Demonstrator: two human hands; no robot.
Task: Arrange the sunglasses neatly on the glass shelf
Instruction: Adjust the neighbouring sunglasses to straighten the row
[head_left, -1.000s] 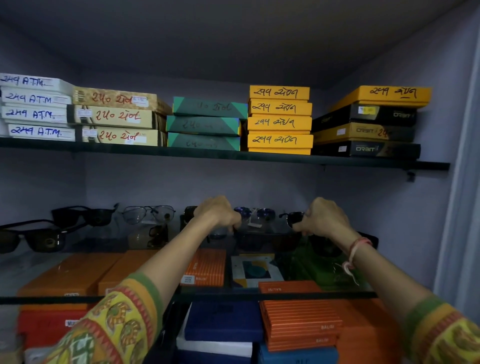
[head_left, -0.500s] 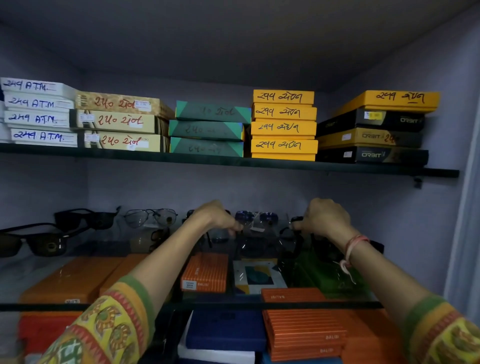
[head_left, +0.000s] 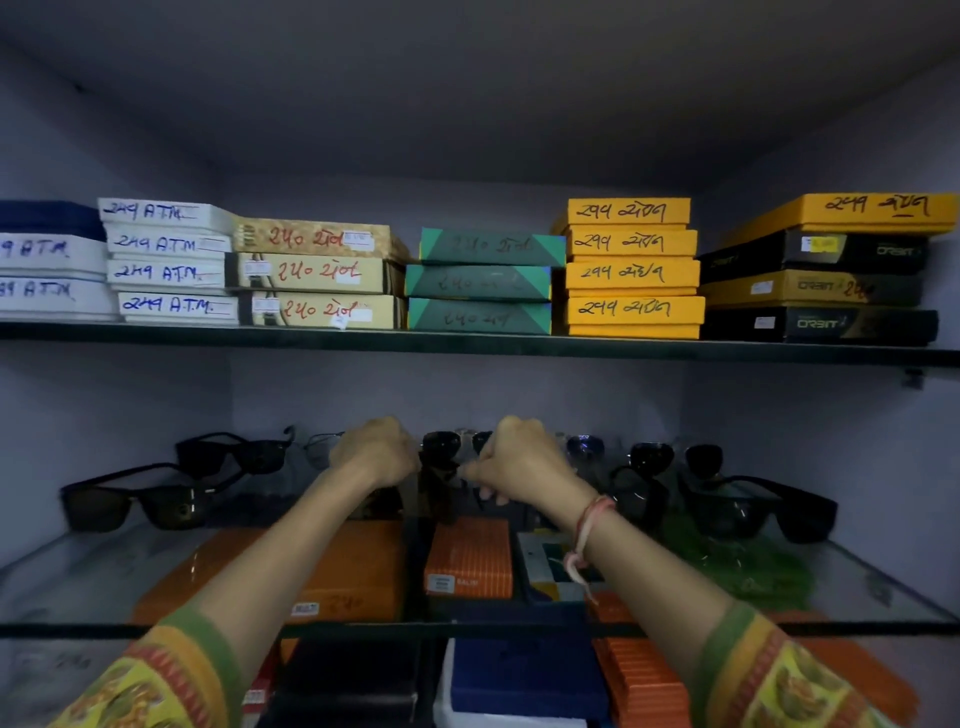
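I have a dark pair of sunglasses (head_left: 441, 457) at the back middle of the glass shelf (head_left: 104, 577), pinched between both hands. My left hand (head_left: 375, 453) closes on its left end, my right hand (head_left: 519, 460) on its right. I judge it light, with thin hinges and lenses that smudge, so I'd hold the frame corners. More pairs (head_left: 150, 501) sit left and right of it; stacked boxes (head_left: 631, 267) fill the shelf above.

Dim grey-walled alcove (head_left: 467, 395); boxed upper shelf (head_left: 467, 347)
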